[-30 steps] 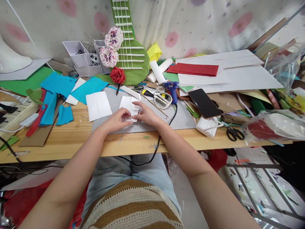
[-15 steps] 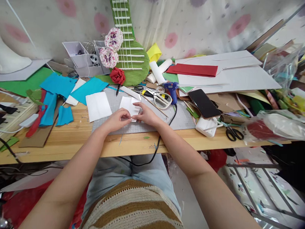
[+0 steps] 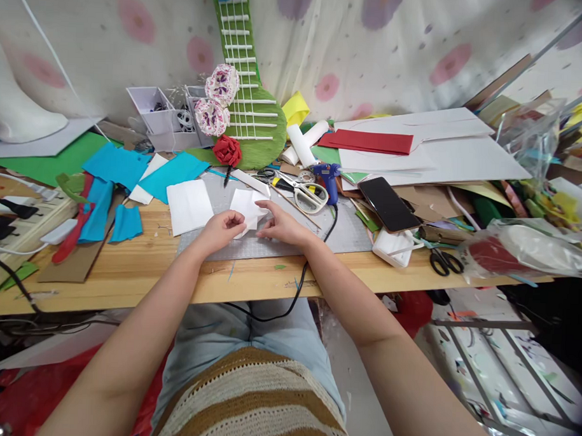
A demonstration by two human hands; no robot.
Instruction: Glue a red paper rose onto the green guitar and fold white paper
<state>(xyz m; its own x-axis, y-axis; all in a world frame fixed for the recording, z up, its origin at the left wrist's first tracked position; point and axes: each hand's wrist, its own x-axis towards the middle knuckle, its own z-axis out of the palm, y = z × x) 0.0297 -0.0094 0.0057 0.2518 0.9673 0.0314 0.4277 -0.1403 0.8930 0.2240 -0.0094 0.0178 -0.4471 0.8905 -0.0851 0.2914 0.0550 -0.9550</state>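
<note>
A small white paper piece (image 3: 246, 204) lies between my two hands over the grey cutting mat (image 3: 347, 236). My left hand (image 3: 222, 230) is closed in a pinch at its lower left edge. My right hand (image 3: 285, 226) is at the paper's right side, index finger stretched out and thumb apart, with nothing visible between them. A second white paper sheet (image 3: 190, 207) lies flat to the left. Just beyond the hands are a white strip (image 3: 252, 183), a thin wooden stick (image 3: 296, 207) and light-handled scissors (image 3: 311, 197).
A blue glue gun (image 3: 328, 179) stands behind the mat, its black cord (image 3: 331, 224) running over the table edge. A phone (image 3: 388, 203) and black scissors (image 3: 446, 261) lie right. Blue paper pieces (image 3: 115, 164) are left. A green guitar-shaped craft (image 3: 255, 137) leans at the back.
My right hand's thumb and fingers have come apart from the pinch beside my left hand and shifted slightly right. The paper's near edge now looks curled near my left fingers. The view has tilted slightly.
</note>
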